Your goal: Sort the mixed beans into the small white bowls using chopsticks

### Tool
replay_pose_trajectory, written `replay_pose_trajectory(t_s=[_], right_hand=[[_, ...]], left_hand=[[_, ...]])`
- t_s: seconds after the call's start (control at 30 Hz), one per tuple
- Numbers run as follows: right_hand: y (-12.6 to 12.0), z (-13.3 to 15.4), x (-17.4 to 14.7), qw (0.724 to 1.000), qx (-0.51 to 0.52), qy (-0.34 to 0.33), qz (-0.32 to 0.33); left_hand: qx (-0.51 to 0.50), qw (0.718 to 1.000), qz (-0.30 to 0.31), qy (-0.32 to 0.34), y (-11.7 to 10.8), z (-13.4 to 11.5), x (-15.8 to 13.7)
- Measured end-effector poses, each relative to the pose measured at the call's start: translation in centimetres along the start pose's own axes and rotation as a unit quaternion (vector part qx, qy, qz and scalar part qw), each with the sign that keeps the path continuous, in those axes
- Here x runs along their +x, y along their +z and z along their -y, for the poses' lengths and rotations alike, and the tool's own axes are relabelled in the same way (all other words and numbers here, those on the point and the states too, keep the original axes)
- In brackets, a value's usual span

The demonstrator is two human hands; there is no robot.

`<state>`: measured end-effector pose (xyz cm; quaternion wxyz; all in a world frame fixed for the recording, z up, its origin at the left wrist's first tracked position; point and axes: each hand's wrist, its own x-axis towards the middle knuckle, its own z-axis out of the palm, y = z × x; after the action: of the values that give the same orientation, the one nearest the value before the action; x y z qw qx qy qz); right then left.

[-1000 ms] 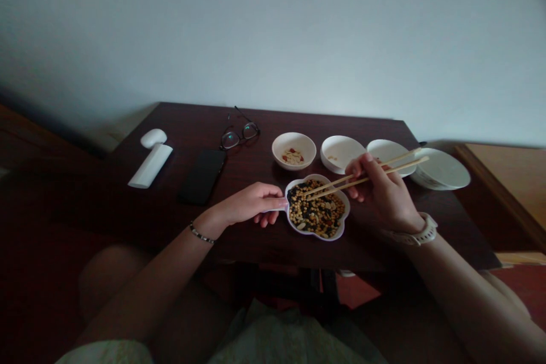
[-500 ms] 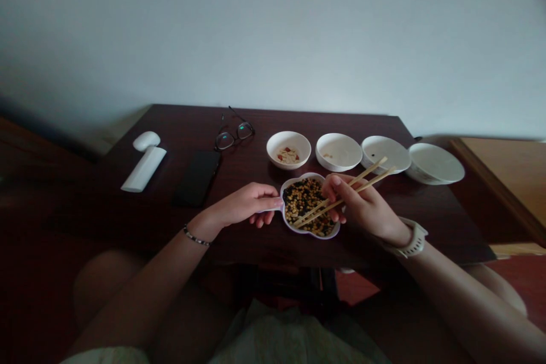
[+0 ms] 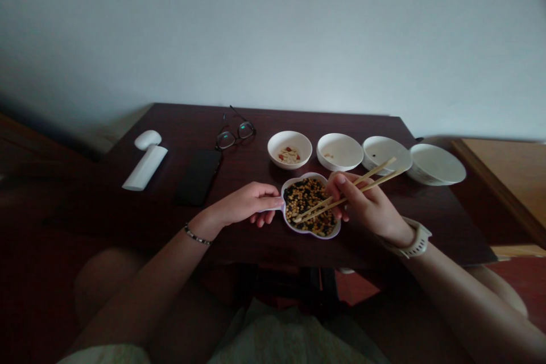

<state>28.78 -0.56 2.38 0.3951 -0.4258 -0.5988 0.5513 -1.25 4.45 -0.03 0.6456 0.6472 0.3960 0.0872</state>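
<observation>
Mixed beans (image 3: pixel 309 196), black and yellow with a few paler bits, fill a shallow scalloped dish (image 3: pixel 318 235) that sits between the two hands. The left hand (image 3: pixel 251 205) grasps the dish's short handle, thumb on top and fingers curled beneath. The right hand (image 3: pixel 369 202) grips a pair of chopsticks (image 3: pixel 384 181) over the dish's right side, the thick ends pointing up and away past the knuckles. Their tips come together among the beans, toward the side nearer the left hand; whether they pinch a piece is too small to tell.

Beyond the hands, four white bowls run in a row. The first bowl (image 3: pixel 294 139) stands past the gap between the hands and holds pale and reddish pieces. The second bowl (image 3: pixel 343 148), just beyond the right fingers, has a few pale bits in it. The third bowl (image 3: pixel 386 148), behind the chopsticks' upper ends, has a dark speck inside. The fourth bowl (image 3: pixel 437 165) is farther out, to the right hand's right.

Past the left hand lie eyeglasses (image 3: pixel 226 139); to its left are a dark phone (image 3: pixel 198 177) and, farther out, a long white object (image 3: pixel 145 168) with a rounded white piece (image 3: pixel 148 140) at its far end.
</observation>
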Motion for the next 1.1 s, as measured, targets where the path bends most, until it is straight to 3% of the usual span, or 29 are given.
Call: replay_pose_trajectory(t_s=[0.23,0.5,0.67,0.87,1.1], right_hand=[[-0.1,0.7,0.3,0.995,0.072,-0.023,-0.065],[-1.5,1.4,3.6,0.953,0.075,-0.142,-0.258],[-1.3,0.4,4.5,0.962,0.086,-0.113,-0.233],[-1.1,0.1,2.4,0.969,0.112,-0.07,-0.208],[-0.4,-0.1,0.4,0.992,0.089,0.008,-0.084]], left_hand=[[0.0,1.0,0.0,0.004,0.0,0.1,0.0],[-0.007,1.0,0.001,0.015,0.0,0.2,0.0],[-0.009,1.0,0.008,0.014,-0.1,0.1,0.0],[-0.004,1.0,0.003,0.014,0.0,0.2,0.0],[0.0,1.0,0.003,0.006,-0.1,0.2,-0.1]])
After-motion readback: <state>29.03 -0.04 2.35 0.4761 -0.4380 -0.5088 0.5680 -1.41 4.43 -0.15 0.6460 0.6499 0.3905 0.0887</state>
